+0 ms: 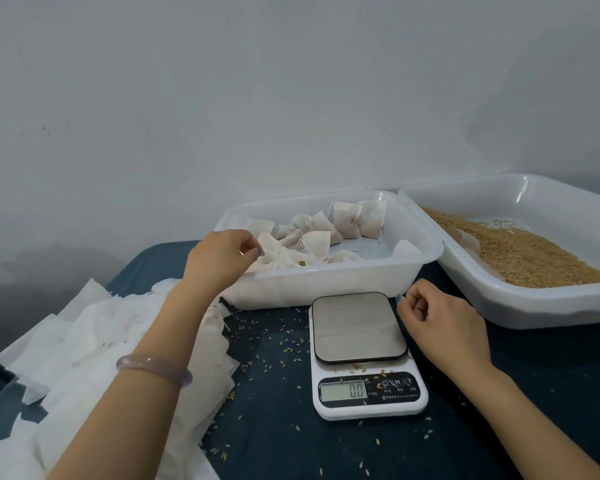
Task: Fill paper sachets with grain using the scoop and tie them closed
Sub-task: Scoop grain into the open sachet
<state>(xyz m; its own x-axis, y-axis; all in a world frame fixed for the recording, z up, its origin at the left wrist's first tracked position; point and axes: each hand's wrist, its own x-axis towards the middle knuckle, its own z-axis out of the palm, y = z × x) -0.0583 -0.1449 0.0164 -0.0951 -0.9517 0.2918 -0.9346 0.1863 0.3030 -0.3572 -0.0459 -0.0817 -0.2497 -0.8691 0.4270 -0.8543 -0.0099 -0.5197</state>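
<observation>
Fingers of my left hand (219, 258) curl against a filled sachet (269, 252) at the near left corner of the white tray (326, 273); whether they pinch it I cannot tell. My right hand (440, 317) is loosely curled, holding nothing, just beside the scale (359, 327). Tied sachets (343, 220) lie deeper in that tray. Grain (534, 258) sits in the second tray (551, 306) at the right edge of the table (274, 393), and flat sachets (101, 327) are heaped at its left.

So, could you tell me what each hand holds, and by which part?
Nothing in the right hand; the left hand touches a sachet at its crumpled edge, pinch unclear.
</observation>
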